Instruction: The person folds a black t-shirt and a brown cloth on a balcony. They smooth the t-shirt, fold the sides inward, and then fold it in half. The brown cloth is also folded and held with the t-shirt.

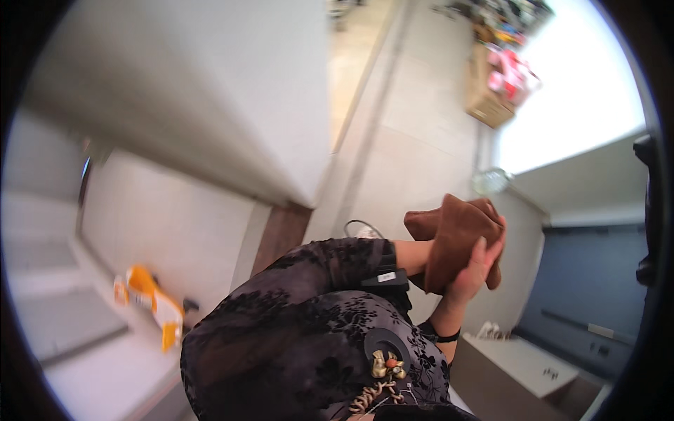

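Note:
A soft brown suede-like item (463, 237) hangs in loose folds in front of me; its exact kind cannot be told. My right hand (478, 267) grips its right side, with the thumb towards me and the fingers partly hidden behind the folds. From the left, my left forearm (413, 255) runs behind or into the brown item, which hides that hand. A black band with a small black device (387, 280) bearing a white label sits by the left sleeve. Another black band circles my right wrist.
A pale wall corner (295, 158) stands to my left. Beyond it are an orange-and-white object (155, 305) and pale step-like surfaces. Ahead on the floor are a cardboard box (484, 100) with pink things and a clear round container (491, 181). A low cabinet (518, 358) and dark-blue door (584, 279) are right.

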`<state>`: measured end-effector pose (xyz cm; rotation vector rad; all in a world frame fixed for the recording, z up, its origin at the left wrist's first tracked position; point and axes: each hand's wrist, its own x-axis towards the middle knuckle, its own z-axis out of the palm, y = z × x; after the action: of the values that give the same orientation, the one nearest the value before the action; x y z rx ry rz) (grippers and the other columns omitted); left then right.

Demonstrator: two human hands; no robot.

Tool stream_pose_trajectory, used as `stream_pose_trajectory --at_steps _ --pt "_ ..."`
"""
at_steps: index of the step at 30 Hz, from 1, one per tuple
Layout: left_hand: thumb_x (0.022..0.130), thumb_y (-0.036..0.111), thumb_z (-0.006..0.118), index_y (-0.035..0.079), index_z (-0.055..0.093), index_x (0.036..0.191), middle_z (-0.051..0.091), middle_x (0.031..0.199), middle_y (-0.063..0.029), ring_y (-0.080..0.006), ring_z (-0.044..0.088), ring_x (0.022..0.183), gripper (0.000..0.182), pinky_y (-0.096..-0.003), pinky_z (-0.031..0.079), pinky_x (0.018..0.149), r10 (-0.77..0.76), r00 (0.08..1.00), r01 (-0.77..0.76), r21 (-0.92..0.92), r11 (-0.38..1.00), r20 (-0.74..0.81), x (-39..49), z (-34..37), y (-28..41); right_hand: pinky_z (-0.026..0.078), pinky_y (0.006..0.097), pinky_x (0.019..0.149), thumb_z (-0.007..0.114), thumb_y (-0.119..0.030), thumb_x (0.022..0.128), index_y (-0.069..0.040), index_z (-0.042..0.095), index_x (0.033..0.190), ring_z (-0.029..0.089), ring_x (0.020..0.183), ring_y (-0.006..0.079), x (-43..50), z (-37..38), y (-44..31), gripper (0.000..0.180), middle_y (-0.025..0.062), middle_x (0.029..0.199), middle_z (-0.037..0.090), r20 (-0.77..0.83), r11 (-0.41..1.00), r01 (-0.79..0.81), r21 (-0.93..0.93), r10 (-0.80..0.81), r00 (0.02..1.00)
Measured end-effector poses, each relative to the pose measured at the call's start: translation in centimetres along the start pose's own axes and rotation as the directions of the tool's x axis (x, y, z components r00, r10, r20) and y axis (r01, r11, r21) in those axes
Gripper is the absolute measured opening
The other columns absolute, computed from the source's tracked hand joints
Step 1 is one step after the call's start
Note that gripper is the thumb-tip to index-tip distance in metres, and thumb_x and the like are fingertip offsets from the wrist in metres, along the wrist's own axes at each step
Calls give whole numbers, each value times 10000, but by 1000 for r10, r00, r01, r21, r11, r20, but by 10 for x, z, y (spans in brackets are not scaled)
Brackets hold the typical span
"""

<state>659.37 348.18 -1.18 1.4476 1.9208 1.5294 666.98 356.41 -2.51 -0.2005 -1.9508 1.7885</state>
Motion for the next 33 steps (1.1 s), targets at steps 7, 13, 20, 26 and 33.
stream_pose_trajectory --at_steps 7,13,20,26,33 --pt "742 171 657 39 594 1026 614 973 -89 -193 591 845 320 -295 481 716 78 993 -77 -12 997 90 78 -2 -3 169 438 1129 447 -166 934 9 208 1438 266 1362 334 60 -41 -14 585 224 1461 278 36 869 323 -375 -334 942" --pt "714 164 673 39 597 1005 614 957 -94 -200 594 827 326 -297 483 697 27 997 -35 117 993 73 203 -33 -52 298 419 1078 307 -270 1019 29 534 1245 451 1254 311 200 -118 25 438 181 1320 501 42 615 289 -733 -384 922" --pt "678 240 661 103 545 741 542 776 -71 -191 513 689 190 -325 407 562 -226 921 378 585 717 -318 350 -65 -163 466 323 784 549 -231 845 -54 530 1003 553 878 234 430 -91 120 238 145 961 541 146 960 -146 -239 184 972" --pt "790 231 579 18 499 890 614 890 -132 -232 560 765 248 -352 453 629 196 897 384 918 97 -396 389 -173 -312 344 369 1013 433 -314 928 -87 449 1263 436 1222 255 554 3 176 405 100 1272 497 639 971 -82 -223 210 740" --pt "790 227 576 31 508 876 599 868 -121 -228 556 760 225 -343 448 628 101 795 480 722 499 -598 452 -341 -426 366 243 993 325 -317 1002 -18 460 1299 501 1165 170 742 134 244 443 73 1265 548 826 977 127 -172 72 560"
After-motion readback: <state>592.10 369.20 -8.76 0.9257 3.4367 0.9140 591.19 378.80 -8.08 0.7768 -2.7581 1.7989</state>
